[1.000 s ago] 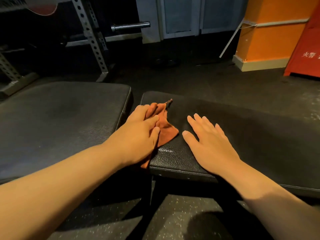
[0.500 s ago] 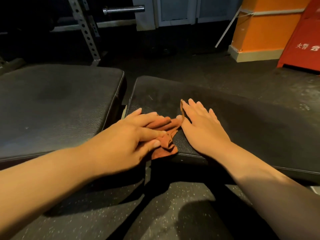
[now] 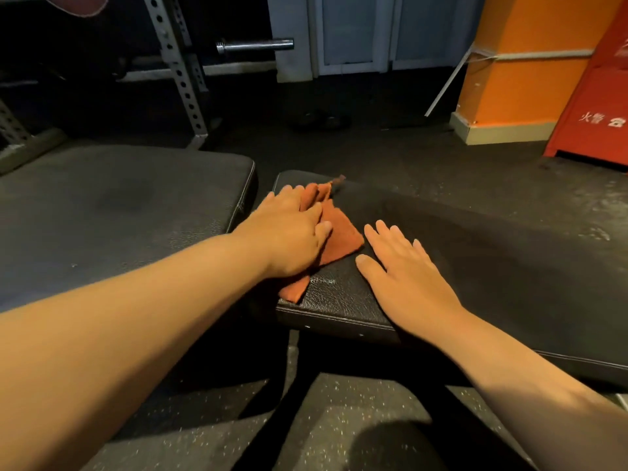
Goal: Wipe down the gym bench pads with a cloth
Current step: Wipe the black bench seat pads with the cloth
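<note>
Firstly, left bench pad (image 3: 119, 205): black, bare, separated by a narrow gap from the pad beside it.
Rack upright (image 3: 176, 69): perforated steel post behind that pad, with a barbell end (image 3: 255, 45) sticking out to its right.
Left hand (image 3: 289, 232): palm down with fingers extended, pressing flat on the cloth at the left end of the right pad; nothing is curled round or pinched.
Cloth (image 3: 341, 237): rust-orange, lying on the right pad under the left palm and fingers. One flap spreads out past the fingertips to the right, a narrow tail shows by the wrist towards the near edge, and a small corner pokes out at the far side.
Right hand (image 3: 404, 280): flat on the pad, fingers spread, holding nothing; its forefinger is just beside the cloth's right corner.
Right bench pad (image 3: 509, 266): black, grained, running off to the right.
Orange pillar (image 3: 530, 62): in the background.
Red cabinet (image 3: 598, 96): at the right edge.
</note>
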`<state>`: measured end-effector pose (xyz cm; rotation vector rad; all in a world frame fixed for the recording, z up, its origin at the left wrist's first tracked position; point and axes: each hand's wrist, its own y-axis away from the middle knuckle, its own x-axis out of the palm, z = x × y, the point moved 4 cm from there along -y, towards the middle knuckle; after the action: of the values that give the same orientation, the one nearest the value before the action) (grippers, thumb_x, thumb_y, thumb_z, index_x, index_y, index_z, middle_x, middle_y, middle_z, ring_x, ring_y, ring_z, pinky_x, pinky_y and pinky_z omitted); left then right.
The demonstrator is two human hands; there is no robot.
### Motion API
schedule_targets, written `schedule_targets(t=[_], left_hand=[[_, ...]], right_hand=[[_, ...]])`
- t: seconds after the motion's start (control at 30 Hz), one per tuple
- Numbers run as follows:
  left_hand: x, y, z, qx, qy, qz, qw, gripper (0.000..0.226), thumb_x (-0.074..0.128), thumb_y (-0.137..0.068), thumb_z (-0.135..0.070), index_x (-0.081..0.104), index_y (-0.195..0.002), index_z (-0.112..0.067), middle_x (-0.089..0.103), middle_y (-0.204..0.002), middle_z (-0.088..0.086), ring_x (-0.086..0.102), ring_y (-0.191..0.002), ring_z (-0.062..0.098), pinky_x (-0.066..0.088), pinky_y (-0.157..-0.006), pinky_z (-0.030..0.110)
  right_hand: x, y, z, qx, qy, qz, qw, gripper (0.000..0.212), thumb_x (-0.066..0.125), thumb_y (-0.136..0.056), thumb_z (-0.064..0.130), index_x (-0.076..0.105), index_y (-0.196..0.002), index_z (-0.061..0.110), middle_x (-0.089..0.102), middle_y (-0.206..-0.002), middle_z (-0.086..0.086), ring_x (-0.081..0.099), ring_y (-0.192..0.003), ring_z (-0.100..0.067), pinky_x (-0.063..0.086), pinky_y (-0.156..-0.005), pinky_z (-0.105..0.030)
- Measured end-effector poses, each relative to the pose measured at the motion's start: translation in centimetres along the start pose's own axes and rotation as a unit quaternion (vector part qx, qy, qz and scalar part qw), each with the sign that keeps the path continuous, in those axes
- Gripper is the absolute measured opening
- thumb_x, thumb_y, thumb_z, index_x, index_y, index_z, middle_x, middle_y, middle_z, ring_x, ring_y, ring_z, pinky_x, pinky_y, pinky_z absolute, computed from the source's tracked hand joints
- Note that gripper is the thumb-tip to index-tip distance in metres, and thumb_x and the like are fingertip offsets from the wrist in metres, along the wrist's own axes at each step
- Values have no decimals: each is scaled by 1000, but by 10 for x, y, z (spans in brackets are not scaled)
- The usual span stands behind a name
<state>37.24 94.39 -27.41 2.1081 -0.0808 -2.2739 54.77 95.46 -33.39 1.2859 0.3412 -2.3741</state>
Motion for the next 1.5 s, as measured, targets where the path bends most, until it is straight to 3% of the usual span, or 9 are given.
schedule_targets(t=[0.2,0.5,0.73,0.9,1.03,1.13,1.27,1.4,1.5], left_hand=[[6,68,-5,70,13,-62,996,61,20,-101,-50,29,-154,-21,13,-162,5,15,-150,31,17,-122,47],[1,-5,21,-50,79,-58,994,51,28,-105,-37,37,-148,-13,17,-159,18,20,-143,30,18,-121,44],[-2,33,17,-22,102,-57,993,53,30,-106,-37,26,-156,-19,3,-166,5,3,-153,20,5,-117,25],[-5,4,21,-31,109,-35,993,53,31,-105,-36,31,-155,-16,2,-166,10,-1,-153,23,4,-125,39],[0,56,16,13,135,-88,987,51,35,-105,-38,35,-152,-18,7,-163,1,7,-151,18,0,-113,22],[-1,22,19,3,102,-31,994,54,28,-107,-36,26,-156,-16,1,-165,8,-3,-152,22,-6,-122,33],[1,1,4,-54,-21,-44,997,57,26,-104,-40,30,-152,-12,17,-157,22,18,-142,40,13,-121,54],[13,50,-58,129,-40,-60,989,59,24,-103,-42,24,-156,-17,12,-163,14,16,-147,35,14,-122,47],[5,45,-31,130,-33,-23,991,55,21,-105,-44,23,-157,-26,6,-166,10,6,-152,29,7,-124,45]], right_hand=[[0,-1,2,-5,-4,4,1000,58,26,-105,45,9,-160,35,-4,-167,15,-13,-151,-1,-8,-125,-33],[-1,0,1,-2,-3,10,1000,58,25,-105,47,8,-160,36,-5,-166,17,-15,-150,1,-10,-123,-30],[0,0,3,1,8,2,1000,60,24,-104,49,6,-160,36,-6,-166,16,-15,-150,0,-9,-124,-32],[-1,1,1,5,-3,13,1000,59,26,-105,49,8,-159,37,-6,-166,18,-15,-149,3,-11,-123,-28],[-1,1,4,0,4,15,1000,59,23,-104,49,6,-160,37,-7,-166,17,-16,-149,1,-10,-124,-31],[1,-1,2,1,11,5,1000,59,24,-104,48,7,-160,35,-5,-167,15,-14,-151,-1,-9,-125,-33],[1,-4,-2,13,-53,-6,998,55,27,-104,37,21,-158,32,4,-166,17,-7,-151,1,-8,-124,-30],[2,-9,-8,4,-117,-37,992,59,18,-97,38,47,-145,24,28,-162,12,6,-153,-5,-3,-122,-30],[-7,-2,-13,49,-223,-76,971,55,27,-98,45,43,-149,34,32,-160,15,17,-153,-12,11,-125,-40]])
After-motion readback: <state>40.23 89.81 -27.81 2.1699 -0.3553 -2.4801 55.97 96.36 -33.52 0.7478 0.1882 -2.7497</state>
